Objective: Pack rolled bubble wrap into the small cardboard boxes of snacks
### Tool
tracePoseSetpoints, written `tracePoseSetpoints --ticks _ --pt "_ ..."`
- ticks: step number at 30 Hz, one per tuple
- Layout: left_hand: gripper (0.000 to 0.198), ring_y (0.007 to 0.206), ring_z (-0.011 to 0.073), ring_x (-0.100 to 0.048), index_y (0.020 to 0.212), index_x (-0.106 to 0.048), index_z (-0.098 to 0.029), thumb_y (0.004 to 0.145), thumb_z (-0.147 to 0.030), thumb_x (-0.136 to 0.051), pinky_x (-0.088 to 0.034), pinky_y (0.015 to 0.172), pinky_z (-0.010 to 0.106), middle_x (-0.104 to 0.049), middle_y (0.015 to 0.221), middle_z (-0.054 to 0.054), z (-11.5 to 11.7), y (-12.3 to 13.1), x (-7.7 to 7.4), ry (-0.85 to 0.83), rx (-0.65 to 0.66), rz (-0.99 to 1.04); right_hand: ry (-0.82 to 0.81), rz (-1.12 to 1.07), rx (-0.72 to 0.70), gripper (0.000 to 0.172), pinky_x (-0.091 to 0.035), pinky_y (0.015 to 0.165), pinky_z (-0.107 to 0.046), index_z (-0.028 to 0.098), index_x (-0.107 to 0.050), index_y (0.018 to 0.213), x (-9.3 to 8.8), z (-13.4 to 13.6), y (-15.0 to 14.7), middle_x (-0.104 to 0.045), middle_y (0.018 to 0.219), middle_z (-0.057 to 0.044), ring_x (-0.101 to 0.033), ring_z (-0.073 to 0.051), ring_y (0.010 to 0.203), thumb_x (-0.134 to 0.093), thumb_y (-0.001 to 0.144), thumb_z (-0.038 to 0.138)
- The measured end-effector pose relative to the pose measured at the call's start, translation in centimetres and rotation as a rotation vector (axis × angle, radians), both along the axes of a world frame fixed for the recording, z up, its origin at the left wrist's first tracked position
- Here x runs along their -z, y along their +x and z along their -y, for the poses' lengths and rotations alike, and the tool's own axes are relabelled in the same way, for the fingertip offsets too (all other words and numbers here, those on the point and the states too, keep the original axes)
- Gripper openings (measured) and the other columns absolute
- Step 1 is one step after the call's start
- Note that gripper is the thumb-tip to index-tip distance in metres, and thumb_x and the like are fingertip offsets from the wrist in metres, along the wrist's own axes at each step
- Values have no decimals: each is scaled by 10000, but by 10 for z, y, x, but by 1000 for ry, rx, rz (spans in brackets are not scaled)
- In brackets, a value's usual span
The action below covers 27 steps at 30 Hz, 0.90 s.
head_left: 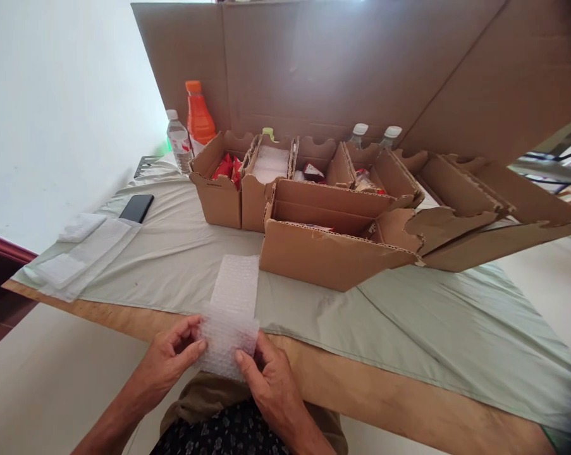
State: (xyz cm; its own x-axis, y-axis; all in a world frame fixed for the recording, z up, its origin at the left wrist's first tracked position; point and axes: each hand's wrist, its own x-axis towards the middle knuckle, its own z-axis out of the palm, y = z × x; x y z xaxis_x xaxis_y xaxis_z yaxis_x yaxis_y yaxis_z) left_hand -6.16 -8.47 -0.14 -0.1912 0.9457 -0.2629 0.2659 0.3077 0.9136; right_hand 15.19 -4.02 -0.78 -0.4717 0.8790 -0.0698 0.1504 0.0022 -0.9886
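Note:
A translucent sheet of bubble wrap [228, 338] is held between both hands just over the front edge of the table. My left hand [174, 354] pinches its left side between thumb and fingers. On the opposite side my right hand [270, 370] grips it, thumb on top and fingers partly hidden behind. Beyond the hands, a strip of bubble wrap [235, 281] stretches over the cloth towards the boxes; whether it is one piece with the held part, I cannot tell.
Several cardboard boxes [342, 253] stand in a row, some holding red packets [226, 167]. At the left lie flat bubble wrap pouches [90, 253] and a black phone [137, 208]. Bottles, one an orange bottle [200, 117], stand before a tall cardboard panel [313, 69].

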Motion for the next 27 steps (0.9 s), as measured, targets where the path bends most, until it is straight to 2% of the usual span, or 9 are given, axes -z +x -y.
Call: tracePoseSetpoints --ticks 4,8,13,15,18,20,23,25,27 --pt "552 662 175 -625 1284 -619 -128 851 -468 -581 -519 636 299 -670 776 15 -12 11 2 101 -30 -261 205 141 129 412 -542 728 -289 207 -533 1341 9 -7 7 -713 895 -16 -673 -167 753 -562 931 220" --pt "614 604 168 -596 1391 -547 -121 862 -431 -521 -485 616 298 -653 723 -14 -14 10 3 105 8 -432 542 277 203 437 -559 762 -336 225 -497 1369 8 -8 21 -711 929 -31 -680 -192 818 -562 940 164" --pt "620 571 169 -592 1436 -493 -113 904 -432 -488 -481 608 300 -648 694 -29 -11 9 6 145 16 -540 841 432 -55 448 -526 944 -483 194 -561 1297 8 4 30 -659 1300 -145 -617 -301 1162 -628 859 134" --pt "607 584 172 -610 1435 -491 -112 915 -423 -491 -493 616 303 -657 706 -24 -11 9 9 167 28 -574 877 499 -160 492 -493 1003 -529 187 -566 1313 11 8 27 -576 1438 -169 -551 -339 1278 -663 832 153" --pt "569 596 183 -637 1432 -499 -125 931 -395 -495 -509 616 312 -665 708 -17 -11 7 14 175 57 -648 902 546 -198 441 -477 1011 -534 204 -593 1288 16 9 18 -586 1444 -150 -542 -338 1296 -659 855 154" --pt "509 657 198 -671 1387 -549 -146 939 -384 -506 -533 632 321 -688 773 14 -10 5 13 222 59 -709 901 517 -180 343 -479 993 -506 217 -621 1225 15 6 14 -653 1367 -113 -571 -316 1261 -623 894 130" --pt "420 1003 253 -705 1299 -624 -192 929 -384 -573 -580 830 362 -706 1126 113 -1 -1 4 403 88 -753 855 399 -158 243 -478 966 -448 216 -639 1139 9 1 11 -727 1223 -67 -614 -272 1176 -583 931 103" --pt "428 1211 275 -634 1309 -625 -233 907 -379 -633 -546 981 385 -644 1328 123 6 -3 -2 503 202 -720 795 322 -134 209 -487 918 -406 210 -642 1105 5 -2 10 -752 1106 -52 -640 -240 1066 -572 943 99" --pt "422 1232 261 -625 1308 -629 -272 895 -348 -668 -532 1018 374 -665 1324 92 11 -4 -5 551 310 -668 734 289 -107 192 -494 837 -372 212 -649 1093 2 -4 9 -752 990 -39 -642 -218 938 -571 950 109"
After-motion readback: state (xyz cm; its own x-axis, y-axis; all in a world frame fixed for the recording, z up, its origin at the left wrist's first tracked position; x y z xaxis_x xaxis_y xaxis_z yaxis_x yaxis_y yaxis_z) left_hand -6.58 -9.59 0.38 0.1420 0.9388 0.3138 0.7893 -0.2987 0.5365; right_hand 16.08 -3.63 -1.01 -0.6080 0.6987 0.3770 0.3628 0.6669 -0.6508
